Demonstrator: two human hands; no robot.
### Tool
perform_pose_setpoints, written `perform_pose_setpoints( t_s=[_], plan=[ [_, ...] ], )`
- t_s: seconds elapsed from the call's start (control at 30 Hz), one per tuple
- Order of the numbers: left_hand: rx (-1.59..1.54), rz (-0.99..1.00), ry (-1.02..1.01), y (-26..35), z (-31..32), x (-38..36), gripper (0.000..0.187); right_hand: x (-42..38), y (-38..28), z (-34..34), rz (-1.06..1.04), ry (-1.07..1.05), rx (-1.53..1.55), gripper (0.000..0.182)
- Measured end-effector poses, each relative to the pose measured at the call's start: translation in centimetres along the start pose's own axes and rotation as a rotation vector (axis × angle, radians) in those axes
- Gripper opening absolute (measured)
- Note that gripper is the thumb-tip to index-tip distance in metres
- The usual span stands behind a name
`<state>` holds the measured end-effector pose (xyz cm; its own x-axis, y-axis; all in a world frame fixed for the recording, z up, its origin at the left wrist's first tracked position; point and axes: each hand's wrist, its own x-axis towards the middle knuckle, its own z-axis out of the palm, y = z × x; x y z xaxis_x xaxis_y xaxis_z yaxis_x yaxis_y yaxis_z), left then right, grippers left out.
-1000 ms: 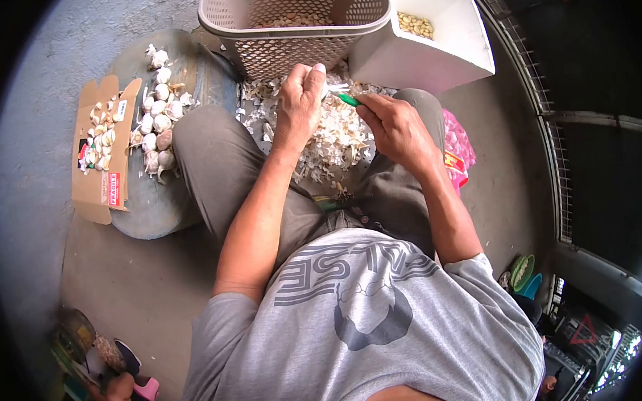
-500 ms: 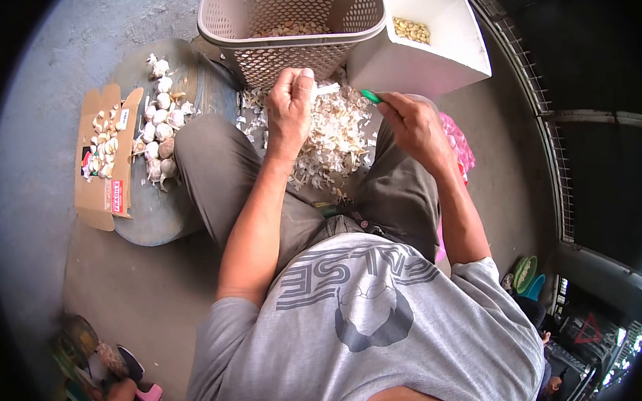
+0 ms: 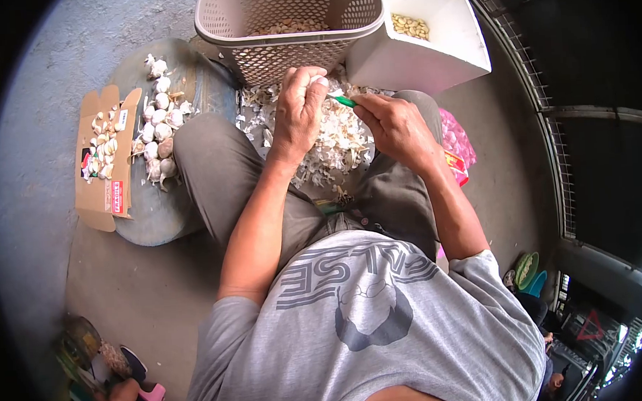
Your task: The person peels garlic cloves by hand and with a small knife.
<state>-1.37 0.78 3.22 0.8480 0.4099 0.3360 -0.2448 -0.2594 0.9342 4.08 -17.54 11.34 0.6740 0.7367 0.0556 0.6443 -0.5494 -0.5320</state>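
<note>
My left hand (image 3: 300,114) is closed, with a small pale piece, which looks like a garlic clove (image 3: 321,81), between thumb and fingers. Close on its right, my right hand (image 3: 397,124) grips a green-handled knife (image 3: 344,101) whose tip end points at the clove. Below both hands lies a heap of white garlic peels (image 3: 339,138) between my knees. Whole garlic bulbs (image 3: 161,116) rest on a round blue-grey surface (image 3: 155,227) at the left, beside a cardboard box (image 3: 95,194) holding loose cloves (image 3: 103,146).
A brown perforated basket (image 3: 291,39) with pieces inside stands beyond my hands. Right of it is a white container (image 3: 430,64) with peeled cloves (image 3: 410,26). A pink bag (image 3: 457,139) sits by my right knee. Part of another person (image 3: 124,396) shows at lower left.
My right hand has moved left, bringing the green-handled knife up to my left hand. My left hand has shifted slightly right and turned. The pale strip seen beside it earlier no longer shows.
</note>
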Motion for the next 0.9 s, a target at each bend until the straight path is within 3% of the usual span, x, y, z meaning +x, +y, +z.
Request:
perform_pose_setpoints(
  t_s=[0.33,0.53,0.9],
  plan=[
    [-0.016,0.059,-0.044,0.01,-0.09,-0.02,0.024,-0.39,0.14,-0.22,-0.056,0.08,0.022,0.017],
    [-0.004,0.074,-0.053,-0.14,0.04,-0.15,0.026,-0.37,0.22,-0.34,0.039,-0.041,0.008,0.02],
    [0.036,0.064,-0.075,-0.51,-0.12,-0.29,0.031,-0.2,0.41,-0.58,-0.033,-0.043,-0.03,0.021]
  ],
)
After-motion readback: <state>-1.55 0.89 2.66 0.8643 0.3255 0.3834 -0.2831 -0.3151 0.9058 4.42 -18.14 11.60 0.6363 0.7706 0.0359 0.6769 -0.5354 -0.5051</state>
